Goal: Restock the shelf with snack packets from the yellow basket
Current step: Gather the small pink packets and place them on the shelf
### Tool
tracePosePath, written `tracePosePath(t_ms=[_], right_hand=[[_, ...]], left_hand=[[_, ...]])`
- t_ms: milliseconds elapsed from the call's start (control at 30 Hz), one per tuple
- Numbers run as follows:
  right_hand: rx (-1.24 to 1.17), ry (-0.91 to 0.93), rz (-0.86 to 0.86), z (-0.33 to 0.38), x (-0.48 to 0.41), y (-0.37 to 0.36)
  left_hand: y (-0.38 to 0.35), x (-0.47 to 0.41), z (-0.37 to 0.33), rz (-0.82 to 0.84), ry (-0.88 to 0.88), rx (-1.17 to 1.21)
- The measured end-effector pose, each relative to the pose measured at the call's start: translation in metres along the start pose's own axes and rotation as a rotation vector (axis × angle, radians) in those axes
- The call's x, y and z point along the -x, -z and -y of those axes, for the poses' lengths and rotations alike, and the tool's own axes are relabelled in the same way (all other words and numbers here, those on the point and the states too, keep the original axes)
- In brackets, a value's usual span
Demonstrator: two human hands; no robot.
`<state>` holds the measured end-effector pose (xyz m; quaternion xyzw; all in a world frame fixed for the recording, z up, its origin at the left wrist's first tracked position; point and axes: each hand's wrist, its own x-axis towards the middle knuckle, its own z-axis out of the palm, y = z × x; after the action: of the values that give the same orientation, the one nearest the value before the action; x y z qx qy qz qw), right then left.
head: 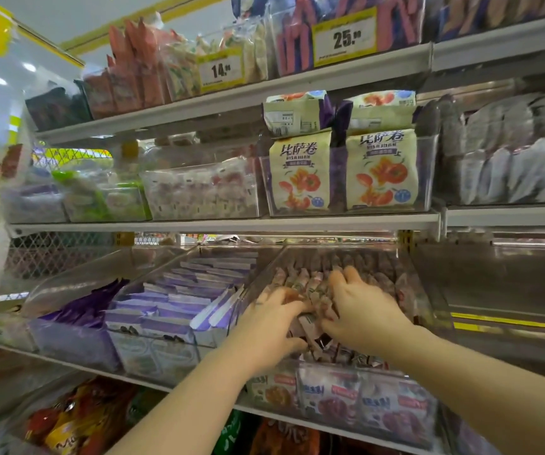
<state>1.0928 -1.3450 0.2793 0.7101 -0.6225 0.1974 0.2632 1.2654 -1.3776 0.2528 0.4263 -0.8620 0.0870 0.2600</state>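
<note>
Both my hands reach into a clear plastic bin [428, 310] on the third shelf down, filled with rows of small pinkish-red snack packets [300, 277]. My left hand [271, 326] grips a few of these packets at the bin's front left. My right hand [359, 307] lies over the packets in the middle, fingers curled down among them. Whether it holds one is hidden. The yellow basket is out of view.
Left of this bin stand clear bins of purple-and-white packets [179, 300] and dark purple bags [84, 307]. The shelf above holds pizza-roll bags [300, 172]; yellow price tags [345, 36] hang on the top shelf. An empty clear bin [500, 290] sits to the right.
</note>
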Motion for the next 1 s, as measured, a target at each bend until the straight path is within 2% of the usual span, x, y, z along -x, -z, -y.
tracePosePath(t_ms=[133, 200, 333, 533, 733, 800, 867, 1000], right_hand=[[-0.206, 0.104, 0.357, -0.015, -0.003, 0.004], [-0.239, 0.140, 0.395, -0.020, -0.002, 0.007], [-0.183, 0.135, 0.308, -0.011, -0.001, 0.001], [0.009, 0.149, 0.137, -0.005, -0.003, -0.006], [-0.049, 0.166, 0.332, -0.014, 0.000, -0.001], [-0.009, 0.178, 0.325, -0.014, 0.004, 0.005], [0.024, 0.177, 0.235, -0.012, 0.008, 0.013], [-0.007, 0.235, -0.052, 0.012, 0.015, 0.028]], left_hand=[[-0.006, 0.001, 0.010, -0.042, -0.077, 0.049], [-0.005, 0.001, 0.016, -0.021, -0.089, 0.100], [-0.004, -0.003, 0.021, 0.014, -0.105, -0.025], [-0.007, -0.007, 0.019, -0.082, -0.142, -0.083], [-0.001, -0.011, 0.015, 0.015, -0.150, -0.144], [0.002, -0.004, 0.013, 0.022, -0.142, -0.101], [0.005, 0.008, 0.013, -0.048, -0.116, 0.002], [0.011, 0.053, 0.020, -0.337, -0.097, 0.183]])
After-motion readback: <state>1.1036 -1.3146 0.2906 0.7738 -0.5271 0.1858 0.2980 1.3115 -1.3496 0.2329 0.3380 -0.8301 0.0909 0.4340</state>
